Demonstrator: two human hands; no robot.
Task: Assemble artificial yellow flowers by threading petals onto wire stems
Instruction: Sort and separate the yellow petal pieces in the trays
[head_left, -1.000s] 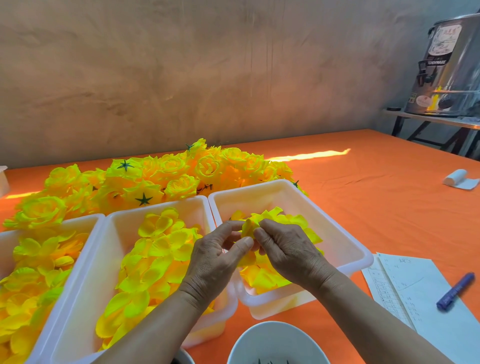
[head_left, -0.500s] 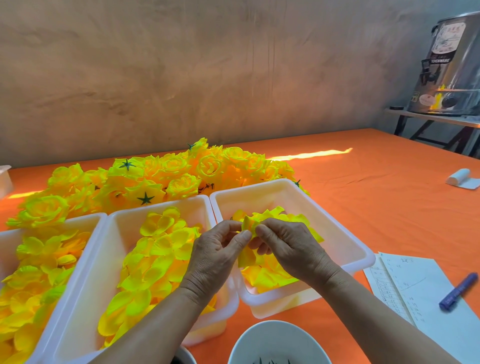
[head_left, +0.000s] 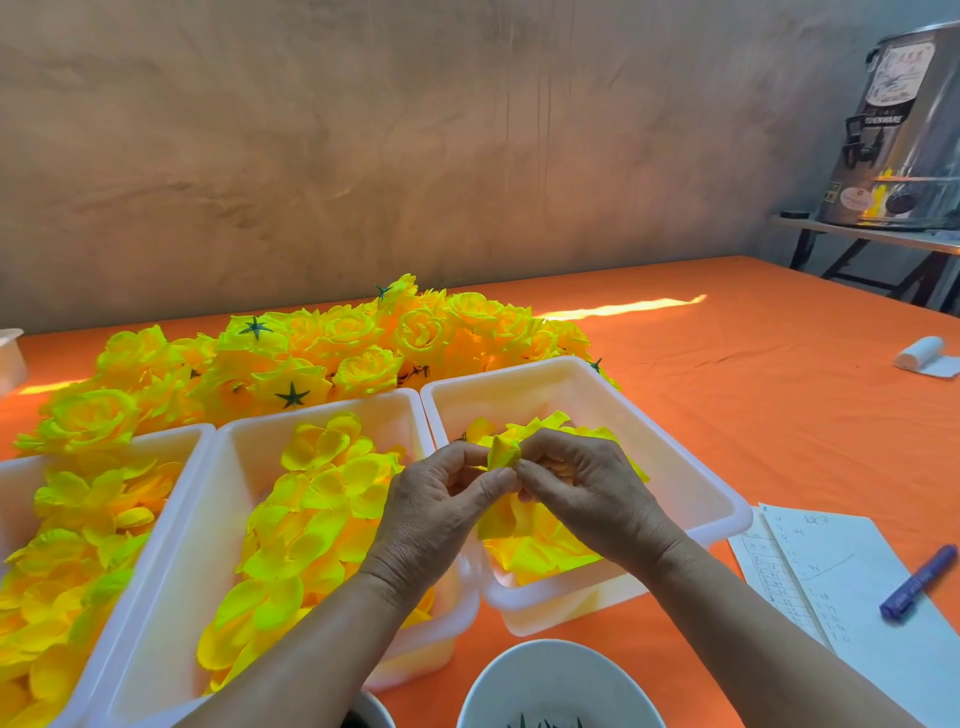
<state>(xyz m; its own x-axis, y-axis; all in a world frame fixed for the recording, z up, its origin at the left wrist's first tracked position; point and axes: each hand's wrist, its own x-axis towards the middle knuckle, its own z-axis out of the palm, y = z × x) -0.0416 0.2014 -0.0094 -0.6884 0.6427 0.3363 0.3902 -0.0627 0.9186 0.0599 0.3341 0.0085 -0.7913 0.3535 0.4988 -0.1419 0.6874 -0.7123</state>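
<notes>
My left hand and my right hand meet above the right white bin. Between their fingertips they pinch a small folded yellow petal piece. Loose yellow petals lie in that bin under my hands. The middle white bin and the left white bin hold more loose yellow petals. A heap of finished yellow flowers with green star backs lies behind the bins. No wire stem is visible in my fingers.
A white bowl with dark green pieces sits at the bottom edge. Paper sheets and a purple marker lie at right on the orange tablecloth. A white roll lies farther right. A steel urn stands on a side table.
Both hands stay over the right bin; the fingers have worked the yellow petal piece slightly, and the view has shifted a little.
</notes>
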